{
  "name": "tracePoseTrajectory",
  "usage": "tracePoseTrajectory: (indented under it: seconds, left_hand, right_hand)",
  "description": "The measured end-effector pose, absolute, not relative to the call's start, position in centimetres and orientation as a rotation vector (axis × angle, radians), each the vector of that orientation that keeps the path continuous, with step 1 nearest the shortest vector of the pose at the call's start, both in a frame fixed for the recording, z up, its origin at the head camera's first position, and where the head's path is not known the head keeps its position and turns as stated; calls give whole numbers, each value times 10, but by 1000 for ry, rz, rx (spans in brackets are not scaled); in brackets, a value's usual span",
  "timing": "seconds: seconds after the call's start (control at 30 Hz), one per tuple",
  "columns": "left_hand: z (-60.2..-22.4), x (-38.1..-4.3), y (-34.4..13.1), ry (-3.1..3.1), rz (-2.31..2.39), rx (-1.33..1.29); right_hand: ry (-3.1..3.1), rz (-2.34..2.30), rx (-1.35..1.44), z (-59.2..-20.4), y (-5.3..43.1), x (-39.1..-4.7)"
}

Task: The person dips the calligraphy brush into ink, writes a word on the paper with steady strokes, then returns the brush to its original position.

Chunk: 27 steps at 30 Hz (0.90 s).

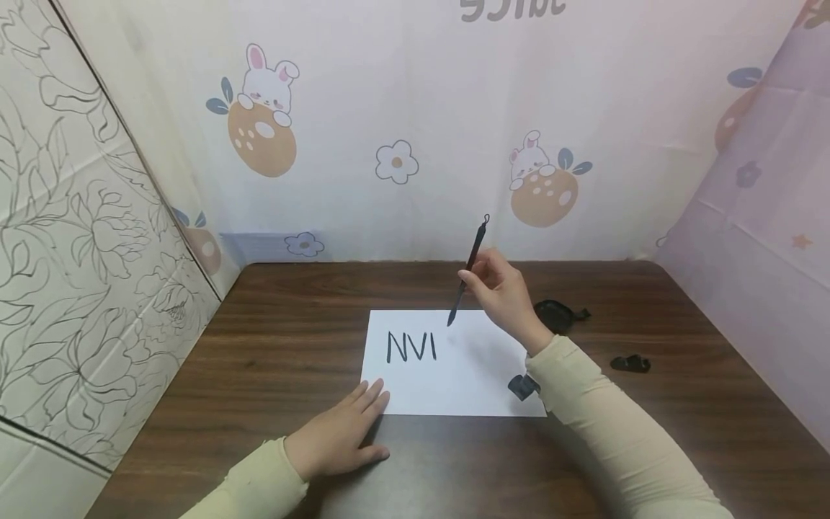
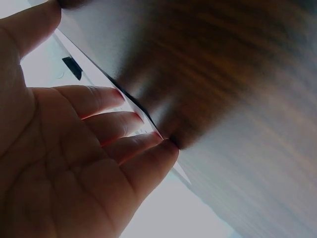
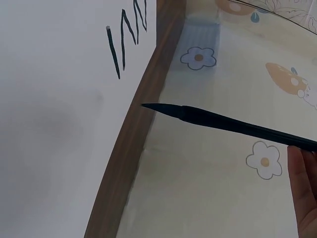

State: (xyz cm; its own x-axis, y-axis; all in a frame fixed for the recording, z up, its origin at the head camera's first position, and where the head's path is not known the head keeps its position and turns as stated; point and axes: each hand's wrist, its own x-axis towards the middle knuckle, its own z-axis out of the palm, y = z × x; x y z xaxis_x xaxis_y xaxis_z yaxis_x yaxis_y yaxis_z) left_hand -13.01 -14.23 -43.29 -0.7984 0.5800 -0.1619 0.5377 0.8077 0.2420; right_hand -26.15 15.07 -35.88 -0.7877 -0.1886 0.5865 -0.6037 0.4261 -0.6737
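Grain, gloss and matt

The tabletop (image 1: 292,346) is showing wood grain under a smooth finish that is catching soft gloss. The sheet (image 1: 480,389) is looking like smooth, matt paper. The brush handle (image 3: 223,119) is looking smooth. The backdrop (image 1: 402,94) is resembling thin, creased cloth, and the sleeves (image 1: 622,425) are looking like matt, wrinkled cloth.

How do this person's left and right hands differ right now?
The right hand pinches a brush; the left hand holds nothing. The right hand is raised above the table; the left hand is lower, its fingertips at the near left corner of the paper. Both emerge from pale sleeves.
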Motion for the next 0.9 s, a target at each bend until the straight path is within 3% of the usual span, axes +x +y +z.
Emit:
tracePoseTrajectory:
  seconds: [0.9]
  left_hand:
    - [-434,-131,-142,2767,253,857]
  right_hand:
    - [-2261,1285,662,-375,140,-261]
